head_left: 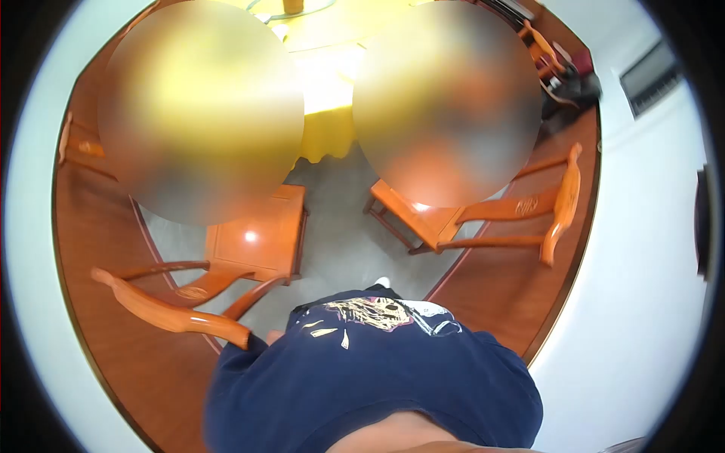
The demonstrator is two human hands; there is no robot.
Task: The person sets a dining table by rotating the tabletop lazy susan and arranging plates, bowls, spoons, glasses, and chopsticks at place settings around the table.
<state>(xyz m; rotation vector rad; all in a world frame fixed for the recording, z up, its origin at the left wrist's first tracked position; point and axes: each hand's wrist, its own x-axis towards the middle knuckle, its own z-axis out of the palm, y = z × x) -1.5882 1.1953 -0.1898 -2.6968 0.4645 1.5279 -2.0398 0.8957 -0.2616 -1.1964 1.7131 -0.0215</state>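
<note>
A small patch of my left hand (275, 335) shows beside the dark blue sweatshirt (377, 370) I wear. Its fingers are hidden, so whether it holds anything cannot be made out. Closest to it is an orange-brown wooden chair (255, 238), whose curved back rail ends against my left sleeve (245, 353). My right hand is out of view; only the right sleeve (513, 377) can be seen.
Another wooden chair (521, 210) stands ahead on the right. Grey floor (328, 219) runs between the chairs towards a yellow cloth (326, 134). Two large blurred discs cover much of the far area. White wall (642, 249) and brown panelling (498, 294) lie right.
</note>
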